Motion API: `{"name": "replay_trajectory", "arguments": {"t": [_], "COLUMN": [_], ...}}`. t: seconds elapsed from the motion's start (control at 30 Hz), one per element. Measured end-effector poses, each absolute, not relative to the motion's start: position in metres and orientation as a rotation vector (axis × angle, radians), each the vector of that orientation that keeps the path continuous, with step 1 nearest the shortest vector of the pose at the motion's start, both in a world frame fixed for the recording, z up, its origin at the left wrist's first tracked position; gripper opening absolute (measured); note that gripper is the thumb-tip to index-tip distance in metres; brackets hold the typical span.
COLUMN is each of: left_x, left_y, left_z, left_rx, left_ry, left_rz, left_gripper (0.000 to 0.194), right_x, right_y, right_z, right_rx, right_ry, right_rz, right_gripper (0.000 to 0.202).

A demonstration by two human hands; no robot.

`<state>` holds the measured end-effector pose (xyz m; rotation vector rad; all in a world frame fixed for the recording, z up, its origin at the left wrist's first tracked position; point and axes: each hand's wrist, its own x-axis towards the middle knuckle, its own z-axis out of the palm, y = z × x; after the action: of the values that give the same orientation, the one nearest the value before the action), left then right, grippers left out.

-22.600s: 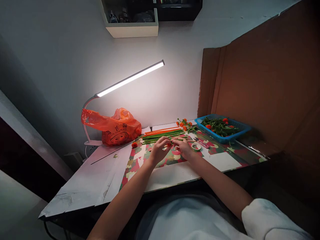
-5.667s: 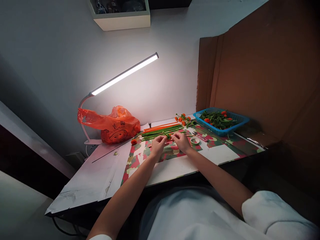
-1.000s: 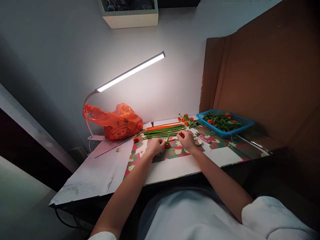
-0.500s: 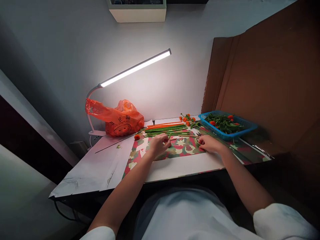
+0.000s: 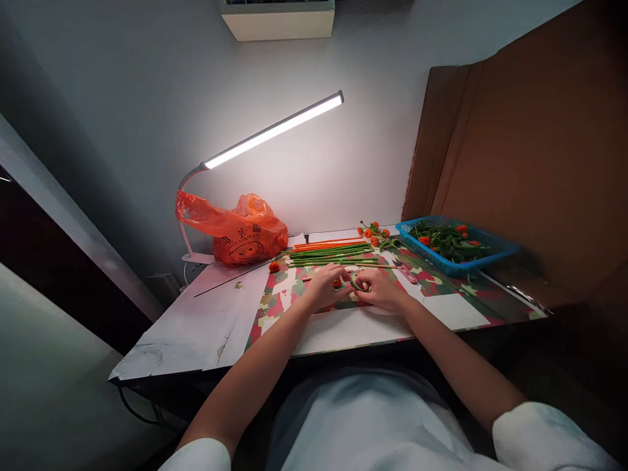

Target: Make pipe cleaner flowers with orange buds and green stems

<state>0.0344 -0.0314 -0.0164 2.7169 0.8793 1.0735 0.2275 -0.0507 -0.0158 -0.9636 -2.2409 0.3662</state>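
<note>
My left hand (image 5: pixel 328 288) is closed, its fingertips pinched on a green stem that is mostly hidden by the fingers. A small orange flower head (image 5: pixel 337 282) shows beneath those fingers. Close beside it, my right hand (image 5: pixel 383 290) is curled round a roll of green tape (image 5: pixel 360 282). The two hands almost meet above the camouflage-patterned mat (image 5: pixel 287 302). Behind them lie several green stems (image 5: pixel 333 254) in a row, with orange sticks (image 5: pixel 324 244) at their back. Pink-handled cutters (image 5: pixel 406 272) rest right of my right hand.
A blue basket (image 5: pixel 458 267) of leaves and orange flowers stands at the right, by a tall cardboard sheet (image 5: pixel 510 170). More orange flowers (image 5: pixel 373 233) lie at the back. An orange plastic bag (image 5: pixel 250 235) and a lit lamp (image 5: pixel 275 131) are at the left. One loose flower (image 5: pixel 274 267) lies left.
My right hand has lifted the tape roll from beside the cutters and carried it left to my left hand. The cutters now show in full. The view has shifted slightly.
</note>
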Motion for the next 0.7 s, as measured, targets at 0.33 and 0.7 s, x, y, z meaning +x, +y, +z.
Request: {"name": "replay_trajectory", "arguments": {"t": [0.33, 0.7], "left_x": [0.036, 0.038], "left_y": [-0.031, -0.031], "left_z": [-0.019, -0.021], "left_rx": [2.695, 2.662], "left_ry": [0.944, 0.924], "left_rz": [1.002, 0.93], "left_gripper": [0.014, 0.014], "right_x": [0.229, 0.229], "right_y": [-0.052, -0.053], "right_z": [-0.026, -0.029], "right_rx": [-0.902, -0.947], "right_ry": [-2.253, -2.265], "right_rz": [0.332, 0.308], "right_gripper": [0.02, 0.021]}}
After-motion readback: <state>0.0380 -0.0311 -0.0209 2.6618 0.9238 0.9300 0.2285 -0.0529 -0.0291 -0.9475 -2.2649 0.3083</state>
